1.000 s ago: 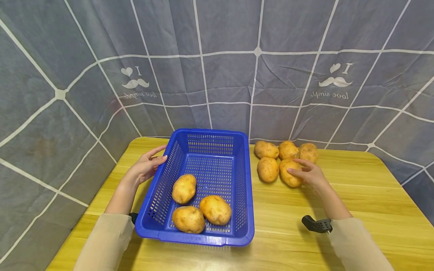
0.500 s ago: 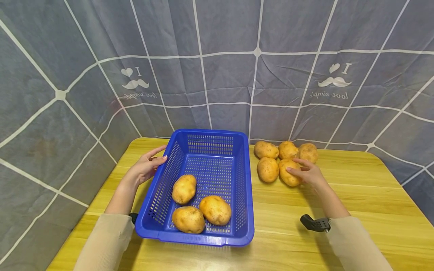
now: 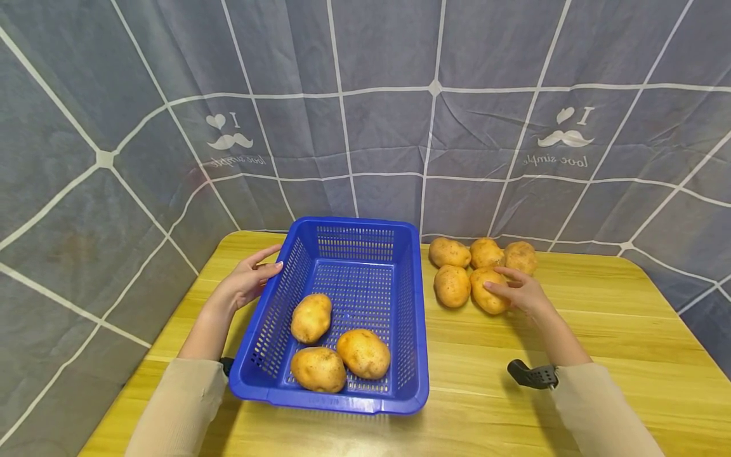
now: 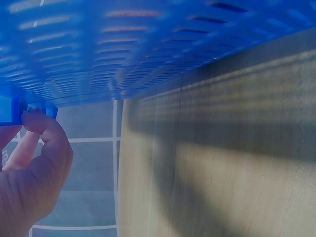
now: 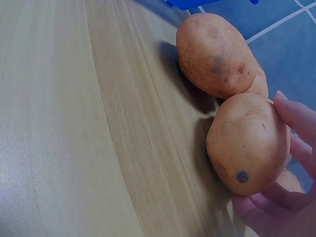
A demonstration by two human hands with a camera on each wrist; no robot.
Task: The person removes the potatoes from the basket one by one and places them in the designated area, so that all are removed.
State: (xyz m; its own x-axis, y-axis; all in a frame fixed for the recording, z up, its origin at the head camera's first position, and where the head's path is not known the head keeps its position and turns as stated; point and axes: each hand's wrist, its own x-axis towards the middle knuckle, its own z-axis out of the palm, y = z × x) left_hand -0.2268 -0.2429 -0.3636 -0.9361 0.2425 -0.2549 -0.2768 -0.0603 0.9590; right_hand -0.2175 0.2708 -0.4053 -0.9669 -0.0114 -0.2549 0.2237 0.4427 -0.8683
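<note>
A blue plastic basket [image 3: 424,330] with slotted walls stands left of the middle in the head view, with 3 potatoes in its near half. My left hand [image 3: 247,282] holds its left rim, thumb on top; the left wrist view shows the thumb [image 4: 52,143] against the rim beside the slotted wall [image 4: 113,54]. My right hand [image 3: 522,293] grips the front right potato [image 3: 485,293] of a cluster, thumb on one side and fingers round the other. In the right wrist view this potato [image 5: 247,143] has a dark spot and sits against a neighbouring potato [image 5: 215,54].
Several other potatoes [image 3: 452,287] lie bunched on the wooden table [image 3: 491,406] right of the basket, near the back edge. A grey curtain with white lines [image 3: 382,127] hangs behind and along the left side. A black wrist mount [image 3: 533,374] sticks out from the right sleeve.
</note>
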